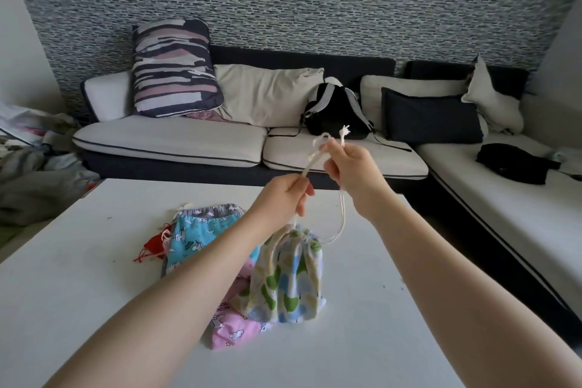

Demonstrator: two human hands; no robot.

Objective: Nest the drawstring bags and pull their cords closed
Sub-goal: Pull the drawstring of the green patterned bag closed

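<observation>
Drawstring bags are gathered on the white table (94,309): a blue unicorn bag (195,241) lies flat, a pink bag (234,329) is partly covered by the umbrella-print bag (286,277), whose mouth is cinched. Its white cords (341,217) are held up above it, pinched in the left hand (285,195) and gripped in the right hand (351,167). A small red bag (154,246) is seen beside the blue one.

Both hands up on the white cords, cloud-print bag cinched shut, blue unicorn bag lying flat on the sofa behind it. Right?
Not quite. The head view shows the blue unicorn bag lying flat on the white table, not the sofa. The rest holds: left hand and right hand both grip the white cords, and the cloud-print bag is cinched shut.
</observation>
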